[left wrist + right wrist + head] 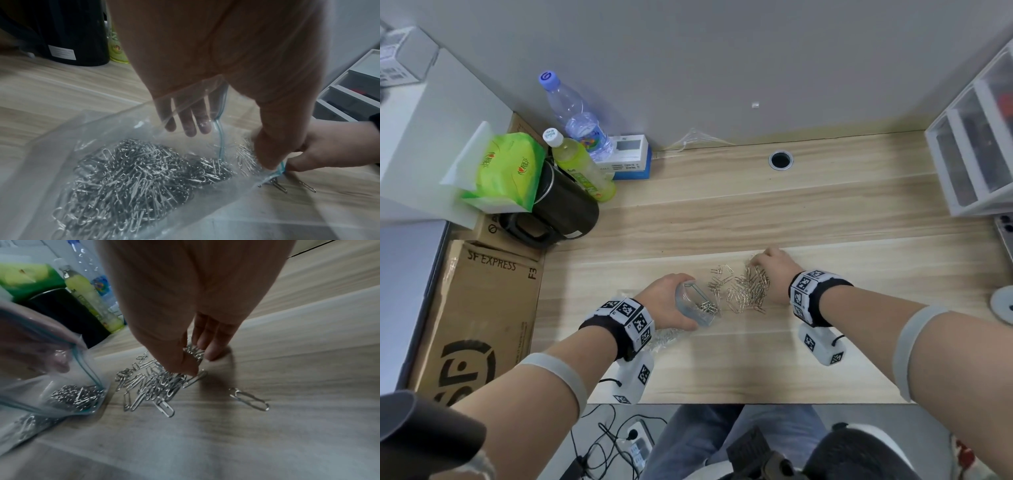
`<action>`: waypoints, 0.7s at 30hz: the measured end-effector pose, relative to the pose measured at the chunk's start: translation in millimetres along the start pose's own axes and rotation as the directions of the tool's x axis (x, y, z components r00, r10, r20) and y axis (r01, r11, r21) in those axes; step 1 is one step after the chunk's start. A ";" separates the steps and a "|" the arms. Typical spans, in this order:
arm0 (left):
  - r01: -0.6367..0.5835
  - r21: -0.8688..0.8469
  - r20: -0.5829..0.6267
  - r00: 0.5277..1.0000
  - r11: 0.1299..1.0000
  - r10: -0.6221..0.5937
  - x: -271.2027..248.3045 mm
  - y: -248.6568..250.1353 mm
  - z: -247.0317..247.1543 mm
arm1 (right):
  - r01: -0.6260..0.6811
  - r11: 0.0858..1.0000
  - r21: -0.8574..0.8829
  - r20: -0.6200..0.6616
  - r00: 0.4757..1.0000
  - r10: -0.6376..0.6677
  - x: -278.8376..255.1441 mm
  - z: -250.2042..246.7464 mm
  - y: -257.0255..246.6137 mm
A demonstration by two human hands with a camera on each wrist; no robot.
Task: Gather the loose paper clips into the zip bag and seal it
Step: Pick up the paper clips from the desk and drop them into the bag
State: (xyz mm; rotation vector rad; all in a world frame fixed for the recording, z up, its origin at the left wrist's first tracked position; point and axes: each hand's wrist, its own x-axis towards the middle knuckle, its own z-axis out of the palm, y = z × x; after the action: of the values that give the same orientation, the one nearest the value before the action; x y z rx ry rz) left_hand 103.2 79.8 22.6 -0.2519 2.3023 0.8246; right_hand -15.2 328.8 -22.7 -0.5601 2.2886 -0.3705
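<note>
Left hand (pixel 671 301) is gripping the mouth of the zip bag (pixel 51 162), fingers (pixel 189 120) inside the opening w/ thumb on the outside, holding it wide open and tipped toward the loose pile. Right hand (pixel 774 274) is reaching down onto the paper clips (pixel 746 291) on the table (pixel 791 212), thumb and fingers (pixel 213 344) curling together and pinching a small bunch of clips at the far edge of the pile.

The bag is lying on the table at the near left, partly under the left wrist, already holding a big heap of clips; its blue zip strip is unsealed. The loose clips are spreading just right of the bag mouth, between the two hands, some touching the bag's lip. One clip (pixel 249 399) is lying apart from the pile, closer to the right wrist.

Further back on the left, a cardboard box (pixel 482 308) is sitting beside the table. Behind it: a black jug (pixel 565 205), a green tissue pack (pixel 506 168), a yellow-green drink bottle (pixel 582 168) and a clear water bottle (pixel 575 113). At far right, a white drawer unit (pixel 969 147) is standing against the wall.
</note>
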 end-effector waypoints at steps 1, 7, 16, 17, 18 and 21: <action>0.001 0.001 -0.001 1.000 1.000 -0.001 0.0 0.5 0.0 | 0.021 1.000 0.006 0.026 0.999 -0.021 0.0 1.1 -1.9; 0.009 0.016 -0.014 1.000 1.000 -0.009 -1.4 3.0 -0.5 | 0.038 0.995 -0.090 -0.091 0.995 -0.046 -3.2 -0.8 2.8; -0.012 0.012 -0.041 0.999 1.000 0.013 -7.2 1.4 3.4 | 0.128 0.992 -0.016 -0.071 0.989 -0.129 -1.9 16.5 -5.2; -0.010 0.014 -0.041 0.999 1.000 0.010 -7.7 1.2 3.3 | 0.133 0.991 0.021 -0.075 0.988 -0.131 -0.3 18.8 -6.8; -0.010 0.018 -0.039 0.999 1.000 0.011 -8.4 1.3 3.5 | 0.140 0.989 0.046 -0.079 0.988 -0.136 0.6 20.4 -8.2; -0.006 0.015 -0.037 0.999 1.000 0.007 -9.5 1.0 3.7 | 0.141 0.989 0.031 -0.107 0.985 -0.137 1.5 19.3 -8.9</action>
State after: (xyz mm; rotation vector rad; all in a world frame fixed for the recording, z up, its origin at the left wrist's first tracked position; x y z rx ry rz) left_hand 111.9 82.6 27.2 -0.2550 2.3440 0.8118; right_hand 0.3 318.6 -33.1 -0.6987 2.3433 -0.5217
